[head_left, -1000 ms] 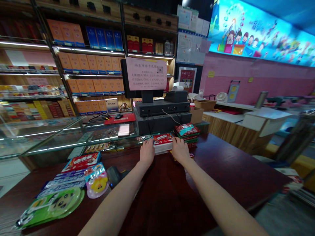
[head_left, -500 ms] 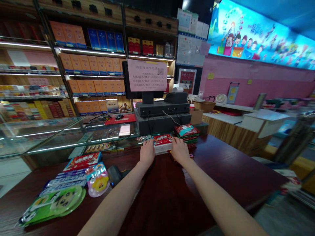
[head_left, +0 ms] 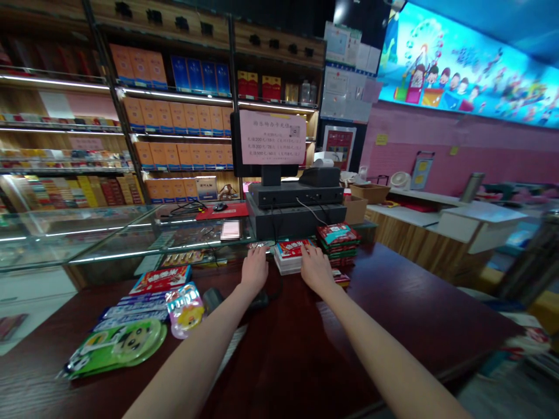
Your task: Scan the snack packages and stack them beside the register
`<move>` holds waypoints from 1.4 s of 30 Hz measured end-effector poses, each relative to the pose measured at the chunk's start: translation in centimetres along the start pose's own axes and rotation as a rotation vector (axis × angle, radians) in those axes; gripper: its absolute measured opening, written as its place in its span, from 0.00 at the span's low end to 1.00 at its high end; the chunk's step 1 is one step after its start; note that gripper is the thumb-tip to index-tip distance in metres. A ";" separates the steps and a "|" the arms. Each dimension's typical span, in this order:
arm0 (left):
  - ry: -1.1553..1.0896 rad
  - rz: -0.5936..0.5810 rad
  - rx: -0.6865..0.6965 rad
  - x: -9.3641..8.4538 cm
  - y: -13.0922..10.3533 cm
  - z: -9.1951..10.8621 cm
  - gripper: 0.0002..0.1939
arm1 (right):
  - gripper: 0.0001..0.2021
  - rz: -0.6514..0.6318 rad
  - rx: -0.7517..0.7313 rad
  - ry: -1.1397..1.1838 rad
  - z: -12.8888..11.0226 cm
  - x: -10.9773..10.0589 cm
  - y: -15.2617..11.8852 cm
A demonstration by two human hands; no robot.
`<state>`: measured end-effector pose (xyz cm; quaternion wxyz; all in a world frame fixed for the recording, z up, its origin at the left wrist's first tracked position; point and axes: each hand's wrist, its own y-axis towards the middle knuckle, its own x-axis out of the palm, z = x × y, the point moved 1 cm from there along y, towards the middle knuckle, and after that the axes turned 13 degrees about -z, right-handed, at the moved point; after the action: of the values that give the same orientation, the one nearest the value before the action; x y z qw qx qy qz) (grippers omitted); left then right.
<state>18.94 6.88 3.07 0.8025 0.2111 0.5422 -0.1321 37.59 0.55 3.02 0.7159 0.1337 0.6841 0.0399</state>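
A small stack of red-topped, white-sided snack boxes (head_left: 289, 265) stands on the dark wooden counter before the cash register. My right hand (head_left: 317, 270) rests its spread fingers on the right end of the stack's top, not wrapped round it. To the left of the boxes, and apart from them, my left hand (head_left: 255, 271) hovers with loosely bent fingers and nothing visible in it. A pile of red and green snack packets (head_left: 338, 237) lies just beyond my right hand. Partly behind my right wrist, another red-and-yellow packet (head_left: 341, 278) shows on the counter.
At left lie a red snack box (head_left: 161, 280), blue-and-white packs (head_left: 131, 311), a green panda-pattern pack (head_left: 116, 347) and a yellow-duck pack (head_left: 186, 311). A black handheld scanner (head_left: 213, 299) is partly behind my left arm. The register (head_left: 297, 218) and glass display case (head_left: 109, 238) border the counter's back.
My left hand has come off the left side of the box stack and moved left. The right hand's fingers have loosened and spread over the stack's right end. The view has shifted slightly.
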 end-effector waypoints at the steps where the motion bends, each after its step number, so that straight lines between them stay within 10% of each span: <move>1: 0.002 0.003 -0.007 -0.3 -0.1 -0.4 0.24 | 0.24 0.002 -0.009 -0.001 -0.4 -0.1 0.0; 42: 0.183 0.031 -0.419 -8.1 -10.0 -20.7 0.18 | 0.21 -0.276 -0.429 0.321 -18.1 -0.1 2.0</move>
<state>-5.40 7.93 1.90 0.7782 0.0591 0.6251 0.0153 19.88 4.95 3.15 0.6093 -0.1231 0.7761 0.1065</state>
